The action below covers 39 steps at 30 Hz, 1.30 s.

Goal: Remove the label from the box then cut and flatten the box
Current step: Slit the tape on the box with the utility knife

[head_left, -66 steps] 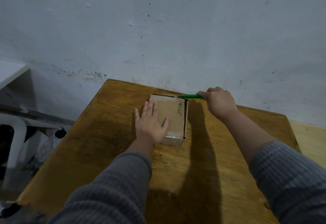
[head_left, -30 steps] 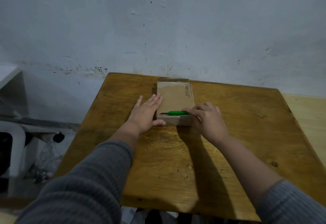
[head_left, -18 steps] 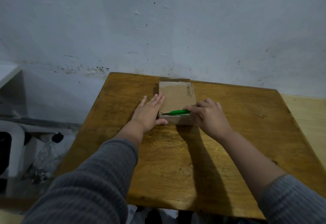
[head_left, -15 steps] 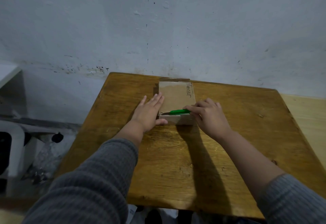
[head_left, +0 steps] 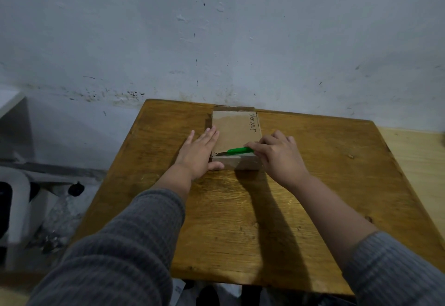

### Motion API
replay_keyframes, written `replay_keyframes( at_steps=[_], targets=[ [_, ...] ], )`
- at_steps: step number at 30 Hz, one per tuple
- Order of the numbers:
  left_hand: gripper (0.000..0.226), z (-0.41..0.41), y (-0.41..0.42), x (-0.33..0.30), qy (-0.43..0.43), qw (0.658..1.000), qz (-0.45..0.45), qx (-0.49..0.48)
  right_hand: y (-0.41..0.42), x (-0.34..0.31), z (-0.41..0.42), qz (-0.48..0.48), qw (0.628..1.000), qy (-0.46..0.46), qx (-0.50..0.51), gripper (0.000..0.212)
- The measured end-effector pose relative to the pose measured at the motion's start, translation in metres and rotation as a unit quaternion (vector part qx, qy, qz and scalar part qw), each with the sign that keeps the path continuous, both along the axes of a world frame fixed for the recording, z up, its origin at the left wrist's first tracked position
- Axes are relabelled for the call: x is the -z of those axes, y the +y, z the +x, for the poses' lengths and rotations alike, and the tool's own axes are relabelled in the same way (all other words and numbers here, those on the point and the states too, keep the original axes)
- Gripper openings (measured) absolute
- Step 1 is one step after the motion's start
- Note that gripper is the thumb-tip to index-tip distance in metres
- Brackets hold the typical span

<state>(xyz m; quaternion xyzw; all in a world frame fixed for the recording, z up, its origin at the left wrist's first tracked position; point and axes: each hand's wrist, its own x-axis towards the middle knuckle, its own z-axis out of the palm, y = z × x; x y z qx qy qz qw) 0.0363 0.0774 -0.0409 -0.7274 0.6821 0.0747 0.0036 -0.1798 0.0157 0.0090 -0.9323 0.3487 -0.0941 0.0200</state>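
A small brown cardboard box (head_left: 234,130) lies flat at the far middle of the wooden table (head_left: 252,209), with handwriting along its right edge. My left hand (head_left: 198,154) presses flat against the box's left side, thumb at the near left corner. My right hand (head_left: 280,156) grips a green utility knife (head_left: 238,151) held across the near top edge of the box, its blade tip pointing left at the near left corner. No label is visible on the box's top.
The table's far edge stands against a scuffed grey-white wall (head_left: 216,40). White furniture (head_left: 14,199) and a dark wheel (head_left: 75,189) sit on the floor to the left. A pale wooden surface (head_left: 419,156) adjoins the table on the right.
The knife went from the box's far right corner to its near top edge, then its blade slid left to the near left corner. My left hand came off the top and now braces the left side.
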Motion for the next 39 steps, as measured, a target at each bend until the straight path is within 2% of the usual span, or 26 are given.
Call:
replay_keyframes(
  at_steps=[4, 10, 16, 22, 26, 30, 34, 36, 39],
  targets=[
    [0.095, 0.000, 0.001, 0.000, 0.008, 1.000, -0.004, -0.002, 0.005, -0.002, 0.006, -0.020, 1.000, 0.003, 0.005, 0.035],
    [0.093, -0.003, 0.001, -0.001, 0.007, 1.000, -0.002, -0.002, -0.002, 0.000, -0.009, -0.029, 0.998, 0.056, 0.011, 0.042],
    [0.093, -0.002, 0.000, 0.002, -0.014, 1.000, -0.007, -0.003, -0.015, -0.002, -0.038, -0.065, 0.995, 0.056, 0.044, 0.033],
    [0.111, -0.022, -0.019, -0.005, -0.019, 0.999, -0.028, 0.029, -0.011, -0.004, -0.035, -0.099, 0.992, 0.067, 0.048, 0.033],
    [0.103, -0.039, -0.032, 0.002, -0.011, 0.999, 0.012, 0.043, -0.013, -0.002, -0.037, -0.098, 0.992, 0.065, 0.046, 0.034],
    [0.099, -0.037, -0.032, 0.005, -0.008, 0.999, 0.008, 0.049, -0.024, -0.001, -0.063, -0.086, 0.991, 0.058, 0.083, 0.034],
    [0.100, -0.038, -0.031, 0.006, -0.005, 0.999, 0.003, 0.044, -0.031, 0.007, -0.094, -0.053, 0.989, 0.025, 0.135, 0.033],
    [0.104, -0.038, -0.030, 0.006, 0.017, 0.999, -0.007, 0.034, -0.031, 0.011, -0.098, -0.006, 0.984, -0.013, 0.177, 0.032],
    [0.103, -0.041, -0.034, 0.004, 0.061, 0.997, -0.042, 0.014, -0.035, 0.013, -0.095, 0.115, 0.940, -0.124, 0.296, 0.033]
  ],
)
